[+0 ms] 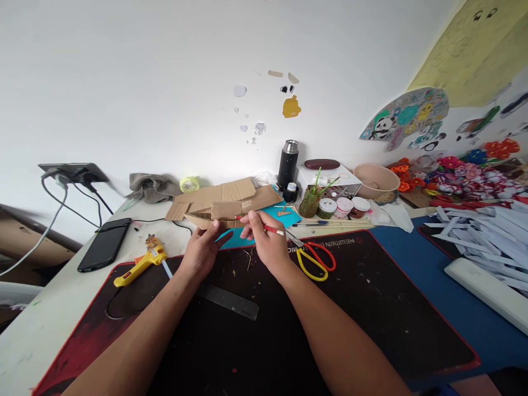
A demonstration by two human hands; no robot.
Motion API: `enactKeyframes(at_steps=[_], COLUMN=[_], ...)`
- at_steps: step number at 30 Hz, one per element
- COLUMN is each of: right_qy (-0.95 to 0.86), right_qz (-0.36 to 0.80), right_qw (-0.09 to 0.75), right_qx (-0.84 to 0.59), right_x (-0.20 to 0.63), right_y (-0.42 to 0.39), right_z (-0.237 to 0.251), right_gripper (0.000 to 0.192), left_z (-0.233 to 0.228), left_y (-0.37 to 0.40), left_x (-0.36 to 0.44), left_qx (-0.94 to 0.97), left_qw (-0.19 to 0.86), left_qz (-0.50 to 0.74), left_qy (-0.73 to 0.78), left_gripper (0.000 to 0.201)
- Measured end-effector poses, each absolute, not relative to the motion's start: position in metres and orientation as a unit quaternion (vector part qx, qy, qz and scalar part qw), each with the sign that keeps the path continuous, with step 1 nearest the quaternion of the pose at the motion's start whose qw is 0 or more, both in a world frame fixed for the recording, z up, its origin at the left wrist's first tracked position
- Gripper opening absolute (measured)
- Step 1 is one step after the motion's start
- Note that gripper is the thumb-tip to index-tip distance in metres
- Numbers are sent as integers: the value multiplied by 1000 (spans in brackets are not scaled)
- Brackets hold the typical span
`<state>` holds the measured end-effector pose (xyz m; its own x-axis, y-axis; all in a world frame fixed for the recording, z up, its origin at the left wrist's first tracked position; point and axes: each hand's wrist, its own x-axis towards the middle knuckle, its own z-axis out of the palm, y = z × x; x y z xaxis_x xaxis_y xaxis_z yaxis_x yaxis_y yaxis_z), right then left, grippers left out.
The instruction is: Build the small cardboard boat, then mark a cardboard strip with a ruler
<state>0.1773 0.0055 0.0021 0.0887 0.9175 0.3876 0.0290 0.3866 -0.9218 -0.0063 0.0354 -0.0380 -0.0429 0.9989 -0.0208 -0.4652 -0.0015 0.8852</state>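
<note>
My left hand (pixel 200 252) grips a folded brown cardboard piece (pixel 226 211) shaped like a narrow boat with a pointed left end; printed letters show on it. Pinched in my right hand (pixel 267 242) is a red pencil (pixel 273 229), its tip close to the cardboard's side; I cannot tell if it touches. Flat cardboard sheets (pixel 235 191) lie behind, partly over a blue sheet (pixel 236 240). Scissors with red and yellow handles (pixel 312 268) rest right of my right hand. Below my hands lies a dark ruler-like strip (pixel 231 302).
A yellow glue gun (pixel 142 265) and a black phone (pixel 104 245) are at the left. Behind stand a black thermos (pixel 288 168), a jar of green water with brushes (pixel 308 204) and several paint pots (pixel 327 208). Paper strips (pixel 482 236) pile up at the right.
</note>
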Motion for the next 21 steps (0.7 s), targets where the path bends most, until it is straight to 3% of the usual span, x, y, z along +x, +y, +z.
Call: enactKeyframes(at_steps=[21], right_qy=[-571], right_qz=[359], right_qw=[610], right_qx=[-416], right_x=[177], right_y=[5], right_z=[1], right_gripper=[64], left_z=[-37], left_y=[35], left_x=[-6], left_qx=[340], left_qw=[596], left_qz=[619], left_qy=[382], left_gripper=[56])
